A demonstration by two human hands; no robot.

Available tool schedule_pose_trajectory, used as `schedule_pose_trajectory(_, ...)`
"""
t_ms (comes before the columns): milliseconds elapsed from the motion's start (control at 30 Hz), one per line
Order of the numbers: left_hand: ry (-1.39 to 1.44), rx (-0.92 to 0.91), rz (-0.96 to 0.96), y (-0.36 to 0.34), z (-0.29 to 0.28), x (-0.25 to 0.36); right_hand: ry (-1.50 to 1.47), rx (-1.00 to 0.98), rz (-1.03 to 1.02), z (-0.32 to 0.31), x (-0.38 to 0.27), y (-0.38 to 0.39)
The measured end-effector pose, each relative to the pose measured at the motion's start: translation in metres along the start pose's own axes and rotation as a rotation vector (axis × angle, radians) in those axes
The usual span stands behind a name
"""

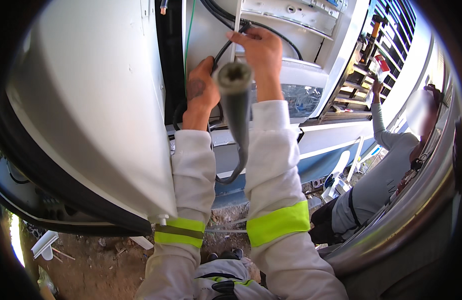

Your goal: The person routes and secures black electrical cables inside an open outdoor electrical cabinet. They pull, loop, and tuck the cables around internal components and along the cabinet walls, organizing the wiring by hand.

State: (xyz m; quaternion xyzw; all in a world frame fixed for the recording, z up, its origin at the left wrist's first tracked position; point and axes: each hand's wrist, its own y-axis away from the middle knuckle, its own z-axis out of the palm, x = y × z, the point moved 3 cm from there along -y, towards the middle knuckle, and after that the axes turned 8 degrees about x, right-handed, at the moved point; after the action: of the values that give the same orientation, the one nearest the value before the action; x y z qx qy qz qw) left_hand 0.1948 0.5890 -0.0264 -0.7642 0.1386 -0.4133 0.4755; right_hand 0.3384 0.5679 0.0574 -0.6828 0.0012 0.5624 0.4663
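Inside a white metal cabinet (291, 45), both my hands are on black cable. The fingers of my right hand (263, 52) are closed round a black cable (248, 24) where it passes a white upright edge. Lower and to the left, my left hand (200, 87) is closed on the cable's lower run, its fingertips partly hidden. Close to the camera, a thick grey cable (236, 115) rises between my forearms, its blurred cut end facing up. A thin green wire (189, 45) hangs left of my left hand. Further left is a loose cable end with bare copper (163, 9).
A large white door panel (91, 100) with a black seal fills the left. At the right, a co-worker (381, 165) reaches toward a slatted rack (358, 80) holding tools, including a hammer (375, 30). Dirt ground (111, 265) with scraps lies below.
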Motion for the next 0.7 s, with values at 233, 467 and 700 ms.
schedule_pose_trajectory(233,-0.098,-0.052,-0.022,-0.008,-0.004,0.008,-0.041,-0.091,0.094,-0.002,0.002,-0.011)
schedule_pose_trajectory(467,-0.053,-0.114,-0.003,-0.012,-0.001,0.021,-0.19,0.122,0.234,0.006,0.004,-0.009)
schedule_pose_trajectory(700,-0.132,-0.132,0.003,-0.018,0.012,0.038,0.046,0.219,-0.055,-0.002,0.003,-0.017)
